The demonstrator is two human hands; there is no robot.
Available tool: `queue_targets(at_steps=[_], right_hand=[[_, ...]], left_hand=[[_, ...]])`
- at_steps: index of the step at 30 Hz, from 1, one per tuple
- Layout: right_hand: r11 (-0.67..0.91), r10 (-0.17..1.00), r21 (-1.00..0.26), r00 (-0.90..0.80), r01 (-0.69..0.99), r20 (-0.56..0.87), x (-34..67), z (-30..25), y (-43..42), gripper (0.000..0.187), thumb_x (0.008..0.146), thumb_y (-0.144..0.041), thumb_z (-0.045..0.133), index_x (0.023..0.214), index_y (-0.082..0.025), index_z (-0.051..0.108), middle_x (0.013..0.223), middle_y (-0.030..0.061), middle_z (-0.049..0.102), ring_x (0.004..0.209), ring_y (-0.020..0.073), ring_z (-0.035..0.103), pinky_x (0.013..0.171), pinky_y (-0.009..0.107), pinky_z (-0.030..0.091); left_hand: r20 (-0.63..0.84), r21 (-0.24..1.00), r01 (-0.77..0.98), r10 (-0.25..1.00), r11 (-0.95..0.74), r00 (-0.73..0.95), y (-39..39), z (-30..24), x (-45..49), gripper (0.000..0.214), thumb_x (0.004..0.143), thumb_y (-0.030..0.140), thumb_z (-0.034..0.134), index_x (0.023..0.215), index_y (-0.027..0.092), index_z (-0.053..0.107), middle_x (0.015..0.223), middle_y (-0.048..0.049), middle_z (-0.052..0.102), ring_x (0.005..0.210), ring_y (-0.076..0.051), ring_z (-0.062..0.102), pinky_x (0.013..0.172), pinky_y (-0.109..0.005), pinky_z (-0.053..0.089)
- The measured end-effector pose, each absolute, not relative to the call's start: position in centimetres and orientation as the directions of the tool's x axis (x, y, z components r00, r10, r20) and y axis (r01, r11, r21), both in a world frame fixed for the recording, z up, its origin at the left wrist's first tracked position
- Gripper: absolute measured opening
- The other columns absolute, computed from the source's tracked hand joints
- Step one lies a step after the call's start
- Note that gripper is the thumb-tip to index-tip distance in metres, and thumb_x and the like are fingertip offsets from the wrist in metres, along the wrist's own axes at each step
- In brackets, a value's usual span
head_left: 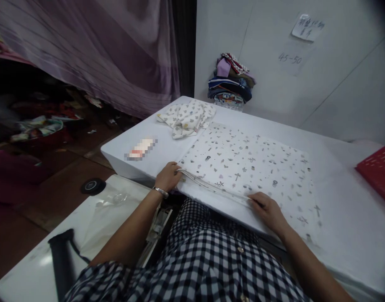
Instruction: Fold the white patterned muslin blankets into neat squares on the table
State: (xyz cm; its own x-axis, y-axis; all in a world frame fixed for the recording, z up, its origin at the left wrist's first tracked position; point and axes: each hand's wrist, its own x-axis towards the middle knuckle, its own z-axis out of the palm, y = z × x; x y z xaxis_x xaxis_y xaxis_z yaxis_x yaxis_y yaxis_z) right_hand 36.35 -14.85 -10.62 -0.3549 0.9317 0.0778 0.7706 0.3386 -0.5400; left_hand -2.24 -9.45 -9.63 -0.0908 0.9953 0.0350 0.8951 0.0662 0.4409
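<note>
A white cloth printed with small plants and shapes (245, 161) lies spread on the white table (339, 176). Its near edge is lifted and folded into a narrow band. My left hand (169, 176), with a silver bracelet at the wrist, pinches the left end of that edge. Further right along the same edge, my right hand (267, 209) grips the cloth between thumb and fingers. Beyond the cloth's far left corner sits a crumpled printed white cloth (189, 117), touched by neither hand.
A pixelated flat item (141, 149) lies at the table's left. Folded clothes (231, 82) are stacked by the wall. A red plastic basket (379, 172) stands at right. On the lower left surface are a black round object (93, 186) and a dark tube-like object (62, 260).
</note>
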Motion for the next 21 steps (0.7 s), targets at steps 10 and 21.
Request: queue_targets(at_steps=[10, 21], right_hand=[[0.548, 0.836, -0.313, -0.517, 0.775, 0.185, 34.9, -10.5, -15.7, 0.026, 0.088, -0.028, 0.042, 0.105, -0.024, 0.061, 0.096, 0.007, 0.058, 0.087, 0.0195, 0.054, 0.072, 0.032, 0.047], [0.522, 0.83, -0.337, -0.374, 0.784, 0.415, 33.9, -11.4, -15.7, 0.024, 0.089, -0.025, 0.041, 0.101, -0.019, 0.061, 0.092, 0.0085, 0.059, 0.087, 0.0198, 0.053, 0.072, 0.032, 0.046]], left_hand=[[0.28, 0.283, 0.876, 0.907, -0.392, 0.316, -13.3, -9.8, 1.6, 0.041, 0.073, 0.021, 0.055, 0.113, 0.021, 0.057, 0.132, -0.0093, 0.044, 0.122, -0.028, 0.037, 0.1, -0.046, 0.029], [0.423, 0.314, 0.721, 0.771, -0.618, 0.476, -11.9, -11.4, 6.6, 0.019, 0.087, 0.023, 0.044, 0.089, 0.019, 0.062, 0.099, -0.0054, 0.059, 0.099, -0.018, 0.048, 0.089, -0.036, 0.036]])
